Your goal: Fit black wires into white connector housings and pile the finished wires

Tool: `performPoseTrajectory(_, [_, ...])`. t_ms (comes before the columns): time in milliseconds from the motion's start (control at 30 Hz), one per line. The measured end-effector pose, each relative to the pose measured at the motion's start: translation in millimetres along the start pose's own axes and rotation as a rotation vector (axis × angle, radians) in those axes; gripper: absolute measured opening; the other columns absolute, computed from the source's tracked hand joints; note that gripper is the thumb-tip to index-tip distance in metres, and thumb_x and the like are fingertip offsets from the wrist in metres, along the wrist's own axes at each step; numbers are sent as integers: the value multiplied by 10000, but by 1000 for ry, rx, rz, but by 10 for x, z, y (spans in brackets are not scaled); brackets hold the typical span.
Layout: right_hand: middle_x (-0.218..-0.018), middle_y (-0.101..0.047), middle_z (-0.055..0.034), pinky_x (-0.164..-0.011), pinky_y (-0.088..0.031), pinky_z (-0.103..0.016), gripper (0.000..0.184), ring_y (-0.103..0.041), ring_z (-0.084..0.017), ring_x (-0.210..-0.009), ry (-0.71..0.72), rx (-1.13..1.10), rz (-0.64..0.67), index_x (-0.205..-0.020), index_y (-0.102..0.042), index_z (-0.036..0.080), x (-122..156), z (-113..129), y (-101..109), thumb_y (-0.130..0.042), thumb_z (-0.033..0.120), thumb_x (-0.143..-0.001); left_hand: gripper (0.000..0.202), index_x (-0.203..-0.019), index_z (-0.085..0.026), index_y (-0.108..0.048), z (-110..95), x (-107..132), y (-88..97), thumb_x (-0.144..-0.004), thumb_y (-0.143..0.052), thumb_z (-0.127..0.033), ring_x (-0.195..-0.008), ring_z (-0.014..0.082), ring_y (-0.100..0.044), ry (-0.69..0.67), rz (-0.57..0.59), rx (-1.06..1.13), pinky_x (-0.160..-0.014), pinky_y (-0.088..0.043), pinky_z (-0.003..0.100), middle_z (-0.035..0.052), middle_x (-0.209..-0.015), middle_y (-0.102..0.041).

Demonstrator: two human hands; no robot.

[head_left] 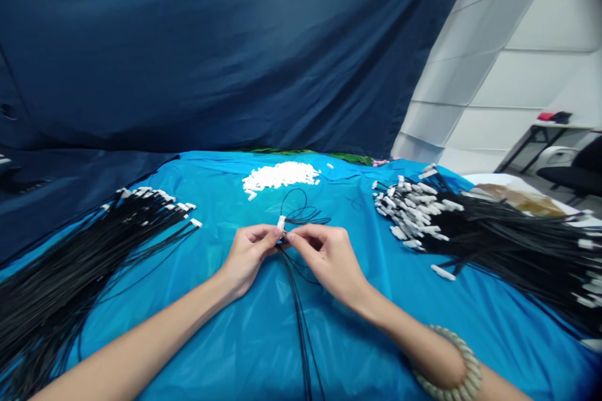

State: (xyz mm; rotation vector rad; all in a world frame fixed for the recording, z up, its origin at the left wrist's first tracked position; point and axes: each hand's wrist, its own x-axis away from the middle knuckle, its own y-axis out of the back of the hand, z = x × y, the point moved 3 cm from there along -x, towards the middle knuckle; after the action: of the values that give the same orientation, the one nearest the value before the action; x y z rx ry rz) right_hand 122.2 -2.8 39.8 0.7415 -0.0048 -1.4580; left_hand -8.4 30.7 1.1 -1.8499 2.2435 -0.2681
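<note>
Black cord (301, 319) is pinched at its white clip (281, 223) by the left hand (247, 254) and right hand (329, 257) — kept steady for fine fingerwork.

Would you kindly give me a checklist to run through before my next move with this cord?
1. Left hand pinches clip: ok.
2. Right hand grips cord at the clip: ok.
3. Cord end seated in clip: cannot tell, it is hidden.
4. Heap of loose clips lies ahead of both hands: ok.
5. Left bundle and right bundle lie apart from the hands: ok.
</note>
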Motion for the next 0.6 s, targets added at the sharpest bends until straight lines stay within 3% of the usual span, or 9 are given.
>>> performPoseTrajectory(600, [-494, -477, 35, -430, -246, -190, 230, -359, -58, -426, 57, 105, 3, -629, -570, 136, 23, 24, -48, -432, 204, -800, 158, -686, -144, -680, -1, 1, 18, -631, -639, -286, -651, 160, -569, -98, -19, -208, -598, -418, 228, 54, -695, -672])
